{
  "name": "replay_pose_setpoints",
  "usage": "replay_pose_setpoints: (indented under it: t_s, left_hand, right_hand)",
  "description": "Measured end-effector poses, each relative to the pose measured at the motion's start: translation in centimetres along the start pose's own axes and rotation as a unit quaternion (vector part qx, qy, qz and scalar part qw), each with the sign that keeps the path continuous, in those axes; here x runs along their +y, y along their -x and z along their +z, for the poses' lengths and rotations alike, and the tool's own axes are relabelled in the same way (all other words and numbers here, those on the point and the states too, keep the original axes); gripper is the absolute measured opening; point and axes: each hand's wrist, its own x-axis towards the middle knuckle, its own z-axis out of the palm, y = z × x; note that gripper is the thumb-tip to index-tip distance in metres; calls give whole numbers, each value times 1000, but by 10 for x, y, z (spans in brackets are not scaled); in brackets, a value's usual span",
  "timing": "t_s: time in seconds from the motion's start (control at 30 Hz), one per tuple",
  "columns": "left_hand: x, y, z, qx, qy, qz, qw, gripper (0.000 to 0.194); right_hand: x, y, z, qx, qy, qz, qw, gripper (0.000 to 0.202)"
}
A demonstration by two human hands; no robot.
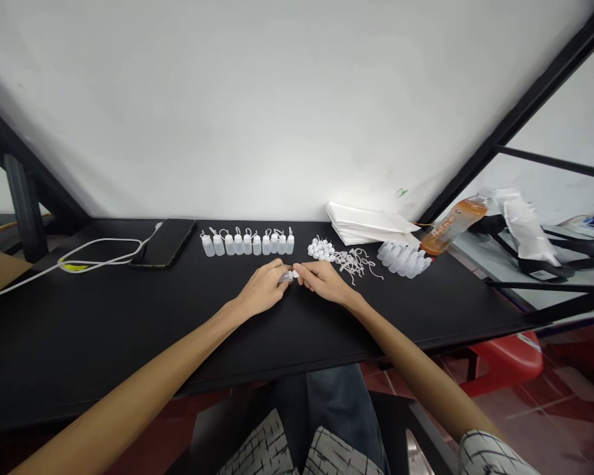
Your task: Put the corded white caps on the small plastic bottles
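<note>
My left hand (266, 287) is closed around a small translucent plastic bottle (286, 277), held on its side just above the black table. My right hand (321, 280) meets it from the right, its thumb and fingers pinched at the bottle's white top (295, 274); the fingers partly hide that end. Behind my hands stands a row of several small capped bottles (247, 245) with thin white loops or tails on top. A cluster of small white caps (321, 249) lies beyond my right hand, beside a tangle of white strings (355, 262).
Uncapped translucent bottles (404, 258) lie grouped at the right, near a stack of white paper (369, 224) and an orange drink bottle (454, 224). A dark phone (164, 243) with a white cable (99, 262) lies on the left of the black table (129, 330). A wall rises behind.
</note>
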Motion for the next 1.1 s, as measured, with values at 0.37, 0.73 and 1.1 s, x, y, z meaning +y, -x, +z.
replay_pose_setpoints:
  t_s: [0.37, 0.73, 1.1]
  left_hand:
    - [2, -1, 0, 10, -22, -12, 1000, 19]
    - [3, -3, 1, 2, -27, -25, 999, 19]
    - [7, -2, 5, -10, -86, -18, 996, 22]
  right_hand:
    - [1, 0, 2, 9, -245, 10, 969, 33]
    - [2, -1, -2, 4, -258, 15, 966, 34]
    - [8, 0, 0, 27, -54, 32, 998, 51]
